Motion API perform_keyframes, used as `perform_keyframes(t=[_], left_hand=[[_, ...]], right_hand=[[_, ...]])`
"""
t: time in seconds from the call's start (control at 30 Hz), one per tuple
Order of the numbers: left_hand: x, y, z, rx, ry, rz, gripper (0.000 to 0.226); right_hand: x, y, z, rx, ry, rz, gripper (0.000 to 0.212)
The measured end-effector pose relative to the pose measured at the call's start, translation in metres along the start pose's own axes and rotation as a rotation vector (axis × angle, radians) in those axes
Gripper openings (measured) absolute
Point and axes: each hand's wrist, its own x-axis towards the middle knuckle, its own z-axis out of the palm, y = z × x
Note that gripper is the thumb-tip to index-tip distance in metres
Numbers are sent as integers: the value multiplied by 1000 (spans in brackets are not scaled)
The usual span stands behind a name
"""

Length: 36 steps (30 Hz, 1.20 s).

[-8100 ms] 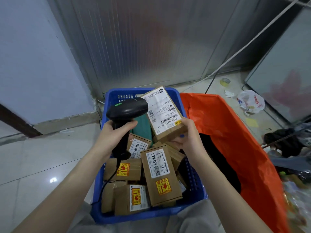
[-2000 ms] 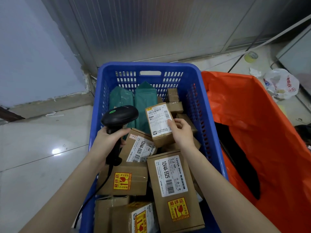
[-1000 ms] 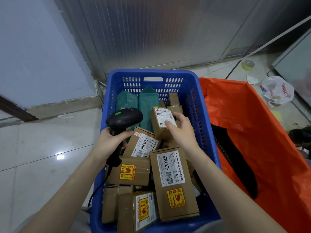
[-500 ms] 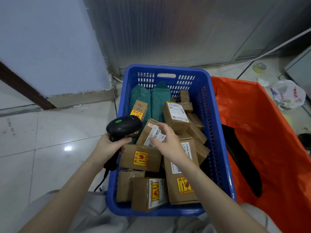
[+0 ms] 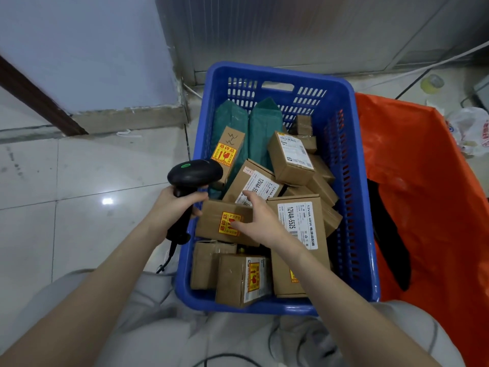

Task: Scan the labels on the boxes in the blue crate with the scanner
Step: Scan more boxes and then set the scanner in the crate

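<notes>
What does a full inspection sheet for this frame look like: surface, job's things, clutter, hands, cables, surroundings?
Surface: pale glossy floor tiles, one light glare on them.
Job's things: blue crate filled with brown boxes; black scanner; two green parcels upright at the far end.
Clutter: white plastic bag and tape roll on the floor, far right.
Hands: left hand grips the scanner's handle; right hand rests open on the box with the yellow sticker.
Cables: scanner cord hangs from the handle; thin lines cross the floor far right.
Surroundings: orange bag beside the crate; grey metal wall panel behind.
</notes>
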Motion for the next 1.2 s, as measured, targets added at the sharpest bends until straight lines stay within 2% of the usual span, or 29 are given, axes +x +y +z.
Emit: perform_keyframes(t=[0.2,0.33,0.5,0.7,0.87,1.0,1.1,1.2], left_hand=[[7,2,7,-21,-52,-8,22],[10,0,10,-10,-70,-10,11],[13,-2,10,-5,-69,-6,11],[14,0,10,3,-75,-11,11],[13,2,12,-5,-73,-20,13],[9,10,15,-10,-57,3,12],[4,19,16,-40,-35,17,17],[-2,30,16,-70,-12,43,11]], right_hand=[[11,6,7,-103,-39,5,87],[20,9,12,-246,-39,-37,94],[28,15,15,-443,-82,-76,101],[27,14,15,-574,-96,-56,95],[31,12,3,-523,-52,-20,87],[26,7,-6,-277,-59,1,82],[19,2,-15,-133,19,-17,79],[12,-8,-26,-10,79,-21,78]])
